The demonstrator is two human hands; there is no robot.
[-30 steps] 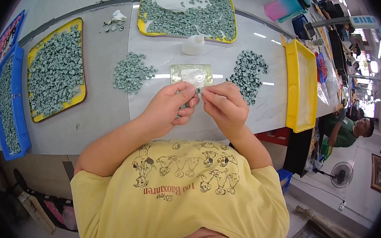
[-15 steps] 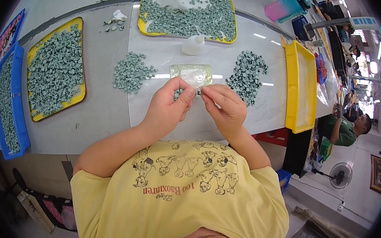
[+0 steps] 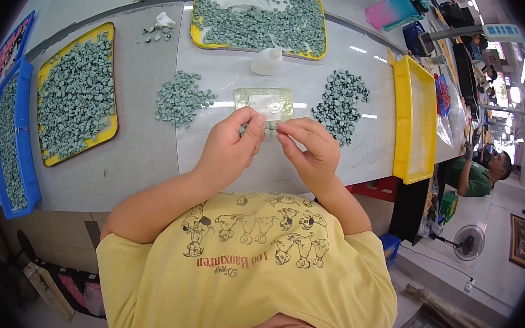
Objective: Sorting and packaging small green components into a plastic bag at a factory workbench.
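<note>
My left hand (image 3: 232, 144) and my right hand (image 3: 308, 152) are held close together above a white sheet (image 3: 287, 160) on the table. Their fingertips pinch a small grey-green piece (image 3: 270, 126) between them; most of it is hidden by the fingers. Just beyond the fingertips lies a small yellowish pad (image 3: 263, 102) with a clear blob in its middle. A loose heap of grey-green pieces (image 3: 180, 98) sits left of the pad, and a darker heap (image 3: 341, 99) lies to its right.
A yellow tray (image 3: 259, 16) full of pieces stands at the back, with a white squeeze bottle (image 3: 266, 61) before it. On the left are a filled yellow tray (image 3: 76, 97) and a blue tray (image 3: 15, 138). A yellow tray (image 3: 415, 120) holding no pieces sits right. Another person (image 3: 480, 175) sits beyond.
Both hands stay in the same place over the sheet. The fingertips have shifted slightly on the small piece. Nothing else has moved.
</note>
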